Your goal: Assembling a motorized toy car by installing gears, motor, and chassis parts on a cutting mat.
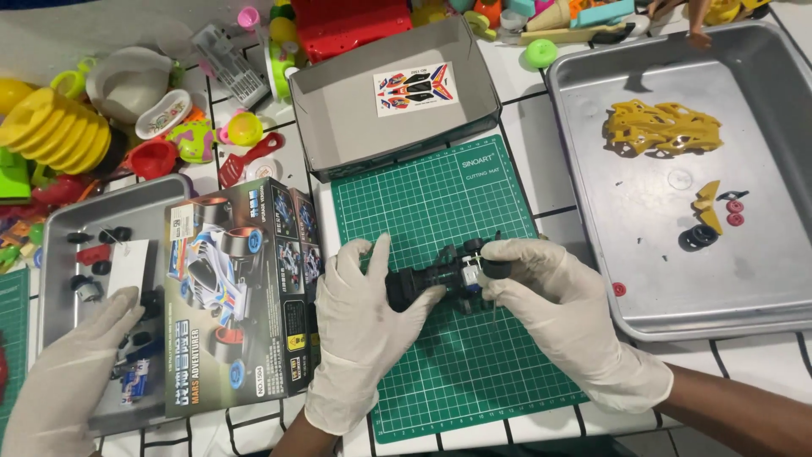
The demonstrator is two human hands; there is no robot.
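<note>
Head view, surface: a white table (541, 182) with black grid lines is carrying everything; a green cutting mat (440, 364) is lying in the middle of it.
Head view, surroundings: a grey open cardboard box (338, 127) with a sticker sheet (414, 88) inside is standing just behind the mat. A printed toy car box (237, 296) is lying to the left of the mat. A pile of colourful plastic toys (127, 110) is covering the far left side.
Right tray: a metal tray (660, 279) is sitting at the right, holding a yellow car body (664, 127), a small yellow part (707, 206), black tyres (699, 237) and small red pieces (734, 211).
Left tray: a second metal tray (59, 245) is holding small wheels (110, 235) and dark parts; another person's gloved hand (63, 372) is resting over it.
Toy car frame: a black toy car frame (444, 275), with black wheels and some blue inside, is being held over the mat, between both hands.
Left hand: the left hand (359, 322), in a white glove, is gripping the left end of the frame, thumb pressed on it, other fingers partly spread.
Right hand: the right hand (558, 313), also gloved, is closing its fingers on the right end, at a wheel.
</note>
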